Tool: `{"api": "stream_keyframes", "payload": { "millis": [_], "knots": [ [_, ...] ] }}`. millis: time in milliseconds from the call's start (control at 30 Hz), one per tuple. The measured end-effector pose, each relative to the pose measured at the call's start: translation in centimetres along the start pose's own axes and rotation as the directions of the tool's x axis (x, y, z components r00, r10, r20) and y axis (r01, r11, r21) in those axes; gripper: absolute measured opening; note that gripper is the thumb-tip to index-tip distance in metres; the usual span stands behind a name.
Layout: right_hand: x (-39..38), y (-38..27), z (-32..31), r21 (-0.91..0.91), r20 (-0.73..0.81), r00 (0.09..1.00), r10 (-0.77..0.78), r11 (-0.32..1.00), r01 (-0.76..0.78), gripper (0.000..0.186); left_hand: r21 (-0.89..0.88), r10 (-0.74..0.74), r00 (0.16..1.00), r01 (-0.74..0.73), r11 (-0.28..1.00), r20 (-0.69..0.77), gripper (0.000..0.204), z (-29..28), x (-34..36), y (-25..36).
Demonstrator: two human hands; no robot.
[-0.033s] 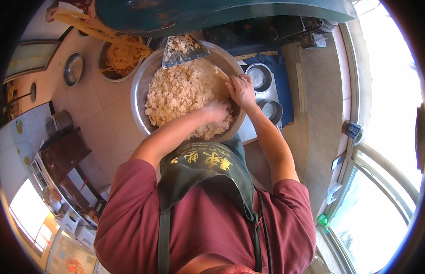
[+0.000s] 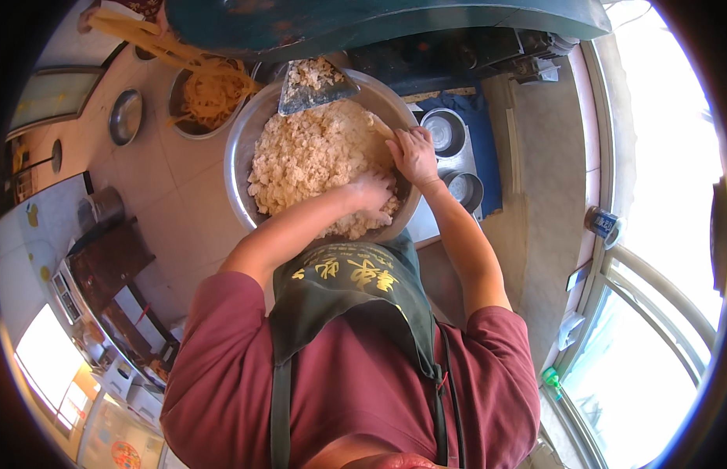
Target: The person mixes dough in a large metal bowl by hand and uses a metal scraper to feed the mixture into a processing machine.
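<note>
A large metal bowl (image 2: pixel 233 168) in front of me holds pale, crumbly dough (image 2: pixel 301 160). My left hand (image 2: pixel 371 194) is in the dough at the bowl's near right, dusted pale, its fingers reaching down and the tips buried. At the right side of the bowl my right hand (image 2: pixel 415 156) is closed over the rim. A pale, stick-like piece (image 2: pixel 381 127) runs from its fingers into the bowl; whether the hand grips it too cannot be made out. Over the bowl's far edge sits a metal chute (image 2: pixel 305 98) with dough crumbs on it.
A green machine (image 2: pixel 363 31) spans the far side. Beyond left, another person's hand (image 2: pixel 88 17) is by long dough strips (image 2: pixel 145 35) that trail into a smaller bowl (image 2: pixel 180 129). Two round tins (image 2: pixel 444 129) stand at right. An empty metal basin (image 2: pixel 125 117) lies on the floor.
The dough strips at the far left have shifted slightly. My hands and the bowl look the same.
</note>
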State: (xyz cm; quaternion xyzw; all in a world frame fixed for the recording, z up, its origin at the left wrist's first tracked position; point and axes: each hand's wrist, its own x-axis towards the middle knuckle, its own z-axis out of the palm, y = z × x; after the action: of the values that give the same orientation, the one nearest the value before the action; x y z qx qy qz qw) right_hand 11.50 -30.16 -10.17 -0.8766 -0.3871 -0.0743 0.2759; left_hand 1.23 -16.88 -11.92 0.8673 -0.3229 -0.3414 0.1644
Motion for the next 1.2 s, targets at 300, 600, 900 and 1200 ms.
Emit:
{"api": "stream_keyframes", "payload": {
  "millis": [300, 600, 900, 1200],
  "knots": [
    [0.4, -0.8, 0.1, -0.044, 0.019, 0.999, -0.034, 0.998, 0.035, 0.02, 0.218, -0.02, 0.998, 0.032, 0.975, -0.058, 0.033, 3.4, -0.1, 2.8],
    [0.1, -0.9, 0.3, -0.1, 0.053, 0.998, -0.042, 0.994, 0.047, 0.024, 0.167, 0.032, 0.96, 0.015, 0.986, -0.277, 0.016, 0.3, -5.6, 2.2],
    [0.0, -1.1, 0.2, -0.1, 0.053, 0.998, -0.046, 0.994, 0.051, 0.021, -0.161, -0.125, 0.641, 0.003, 0.987, -0.757, 0.047, -2.1, -12.3, -3.5],
    [0.3, -3.3, -1.3, 0.121, 0.137, 0.981, 0.136, 0.981, -0.153, 0.026, -0.437, -0.359, 0.55, -0.011, 0.9, -0.754, 0.053, 2.6, -18.5, -4.4]
  ]
}}
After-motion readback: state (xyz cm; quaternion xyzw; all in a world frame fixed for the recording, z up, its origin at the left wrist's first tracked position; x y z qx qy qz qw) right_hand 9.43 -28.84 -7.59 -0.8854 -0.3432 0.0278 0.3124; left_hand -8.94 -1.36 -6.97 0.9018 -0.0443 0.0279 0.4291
